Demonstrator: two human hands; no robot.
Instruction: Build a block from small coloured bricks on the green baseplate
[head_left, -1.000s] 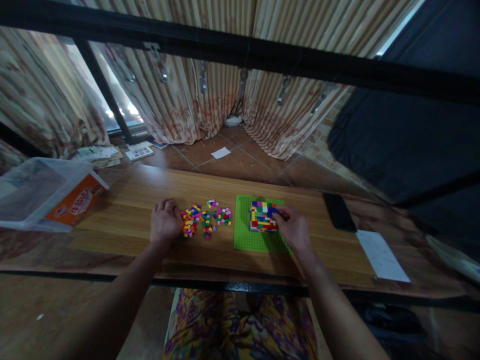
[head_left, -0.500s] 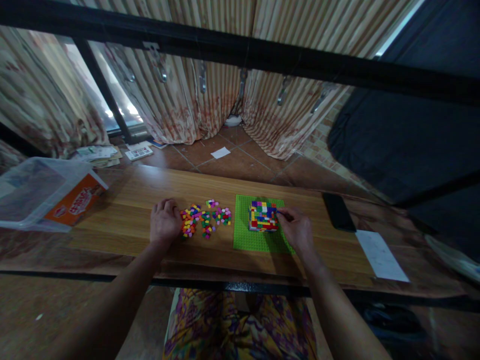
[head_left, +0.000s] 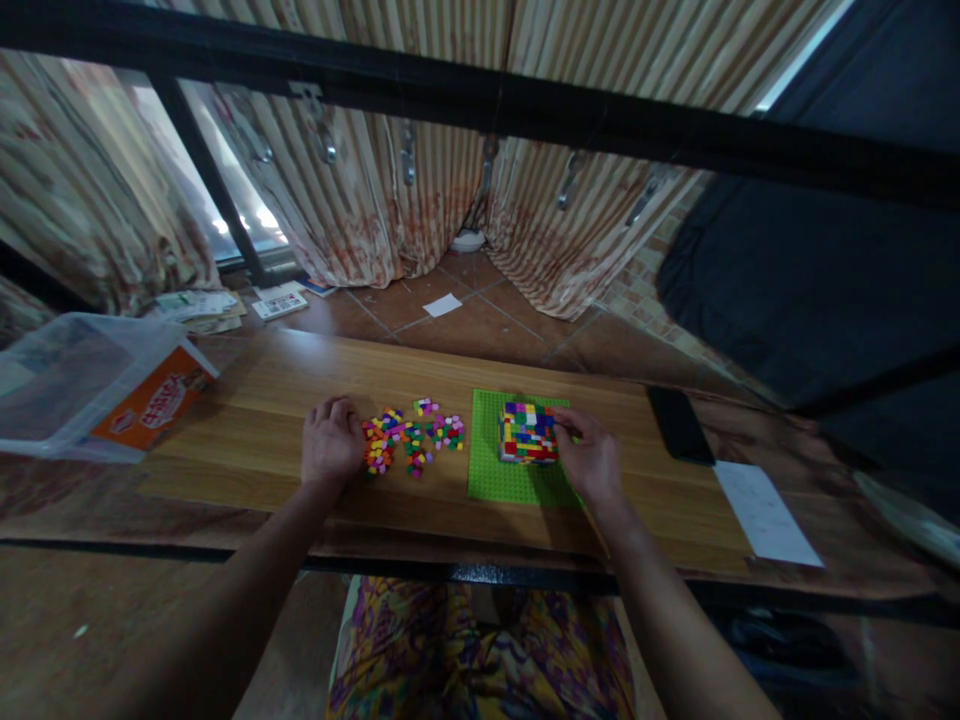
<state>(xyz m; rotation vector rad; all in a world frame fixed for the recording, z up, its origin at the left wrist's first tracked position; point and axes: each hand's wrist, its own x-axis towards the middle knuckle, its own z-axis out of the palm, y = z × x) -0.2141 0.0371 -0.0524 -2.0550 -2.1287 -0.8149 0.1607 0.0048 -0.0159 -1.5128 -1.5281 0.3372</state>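
A block-shaped build of multicoloured building bricks [head_left: 528, 434] stands on a green studded baseplate [head_left: 487, 480]. My right hand [head_left: 591, 455] is at the build's right side, thumb and forefinger pinched at its upper right edge. A small brick seems to be between those fingertips, its colour too dim to tell. Left of the baseplate lies a loose pile of small coloured bricks [head_left: 384, 430]. Beside the pile's left edge, my left hand [head_left: 331, 440] rests on the wooden board with its fingers curled under; whatever they may hold is hidden.
The wooden board [head_left: 247, 430] carries a clear plastic tub [head_left: 67, 380] with an orange label at the far left. A black phone [head_left: 680, 425] and a white paper sheet [head_left: 766, 512] lie to the right. A dark metal bar [head_left: 480, 85] crosses above, with hanging clips.
My right fingertips have shifted slightly at the build's upper right edge, and the dark blue bit seen there before no longer shows. My left hand stays by the pile. The view has moved slightly.
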